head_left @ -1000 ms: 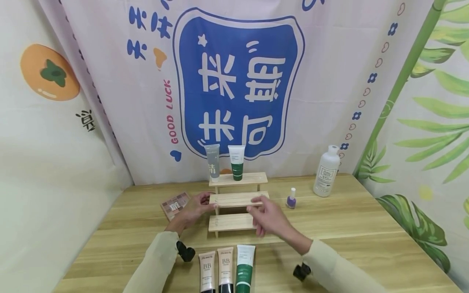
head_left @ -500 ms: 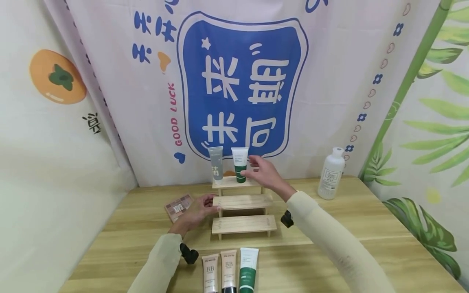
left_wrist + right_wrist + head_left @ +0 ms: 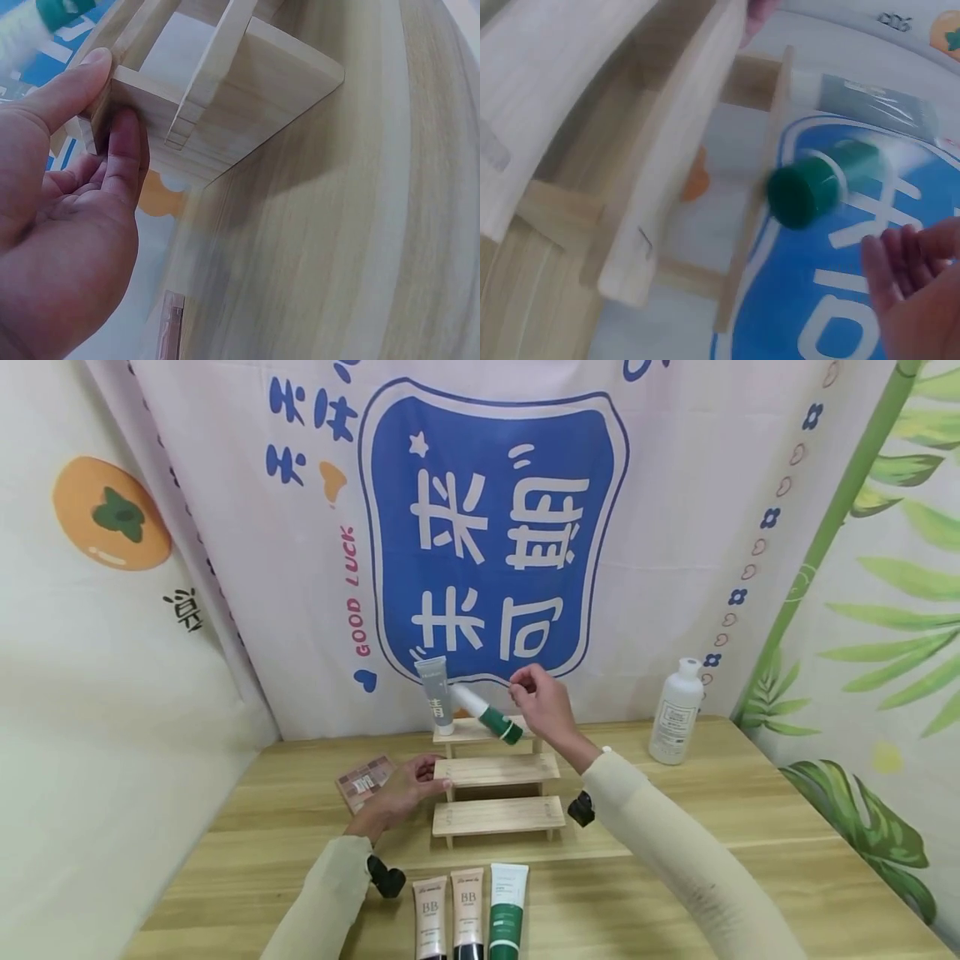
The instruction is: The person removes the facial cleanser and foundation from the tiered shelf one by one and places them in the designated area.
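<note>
Over the top step [image 3: 468, 727] in the head view, the green tube [image 3: 487, 714] is tilted, its white end near the grey tube [image 3: 435, 696]; contact unclear. The right hand [image 3: 545, 703] is just beside it. Left wrist view: thumb and fingers of the left hand [image 3: 75, 202] pinch the rack [image 3: 270, 94] at the end of one step. Right wrist view: the green tube is tilted and blurred; the right hand's fingers are loosely bent, holding nothing.

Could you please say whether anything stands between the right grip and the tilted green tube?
Nothing visible does: only a gap separates the right grip from the tilted green tube. The grey tube stands on its far side.
</note>
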{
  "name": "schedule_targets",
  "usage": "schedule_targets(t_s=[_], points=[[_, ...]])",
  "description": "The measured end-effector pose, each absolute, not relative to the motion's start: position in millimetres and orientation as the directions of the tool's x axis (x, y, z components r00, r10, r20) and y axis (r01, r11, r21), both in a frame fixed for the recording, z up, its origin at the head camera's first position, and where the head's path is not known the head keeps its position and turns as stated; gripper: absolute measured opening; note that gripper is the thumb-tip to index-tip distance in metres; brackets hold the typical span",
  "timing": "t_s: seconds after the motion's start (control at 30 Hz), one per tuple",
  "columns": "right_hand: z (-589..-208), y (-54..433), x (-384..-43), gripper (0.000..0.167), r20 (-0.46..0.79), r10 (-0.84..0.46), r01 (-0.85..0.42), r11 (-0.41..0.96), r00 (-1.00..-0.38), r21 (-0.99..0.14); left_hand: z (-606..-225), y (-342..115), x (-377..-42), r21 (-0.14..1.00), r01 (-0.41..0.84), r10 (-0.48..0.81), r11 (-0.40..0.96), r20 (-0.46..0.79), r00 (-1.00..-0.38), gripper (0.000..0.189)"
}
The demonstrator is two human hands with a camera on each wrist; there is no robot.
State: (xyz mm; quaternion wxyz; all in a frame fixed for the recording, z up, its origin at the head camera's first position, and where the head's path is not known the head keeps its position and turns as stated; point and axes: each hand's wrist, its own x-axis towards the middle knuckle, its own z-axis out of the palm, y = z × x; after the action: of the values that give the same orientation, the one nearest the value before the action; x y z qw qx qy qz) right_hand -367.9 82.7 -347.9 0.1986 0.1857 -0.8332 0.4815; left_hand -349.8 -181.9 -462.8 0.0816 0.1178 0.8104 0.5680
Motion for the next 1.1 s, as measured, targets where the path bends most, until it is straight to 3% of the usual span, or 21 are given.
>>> schedule_targets(t_s=[0.17, 0.3, 0.47, 0.93, 1.1], points=[[-360.7, 77.2, -357.7, 0.049, 0.36, -0.25, -0.434, 0.614, -0.899, -0.659, -463.1, -186.2, -349.4, 0.943, 0.103, 0.281, 0.316, 0.01, -0.96, 0.07], [-380.9, 65.5, -351.4, 0.067, 0.27, -0.314, -0.411, 0.76, -0.91, -0.503, -464.9, -186.1, -348.6, 0.944, 0.106, 0.293, 0.313, 0.01, -0.956, 0.068], [-396.4, 58.9, -342.5, 0.059, 0.293, -0.354, -0.441, 0.834, -0.888, -0.33, -465.0, -183.1, -349.4, 0.944, 0.109, 0.312, 0.311, 0.007, -0.95, 0.066], [-398.1, 65.3, -335.5, 0.043, 0.32, -0.38, -0.48, 0.808, -0.868, -0.343, -461.7, -181.8, -352.3, 0.941, 0.102, 0.294, 0.323, 0.002, -0.956, 0.068], [-406.8, 64.4, -318.9, 0.03, 0.435, -0.507, -0.641, 0.725, -0.744, -0.253, -461.7, -179.3, -351.1, 0.94, 0.108, 0.3, 0.324, 0.006, -0.954, 0.067]])
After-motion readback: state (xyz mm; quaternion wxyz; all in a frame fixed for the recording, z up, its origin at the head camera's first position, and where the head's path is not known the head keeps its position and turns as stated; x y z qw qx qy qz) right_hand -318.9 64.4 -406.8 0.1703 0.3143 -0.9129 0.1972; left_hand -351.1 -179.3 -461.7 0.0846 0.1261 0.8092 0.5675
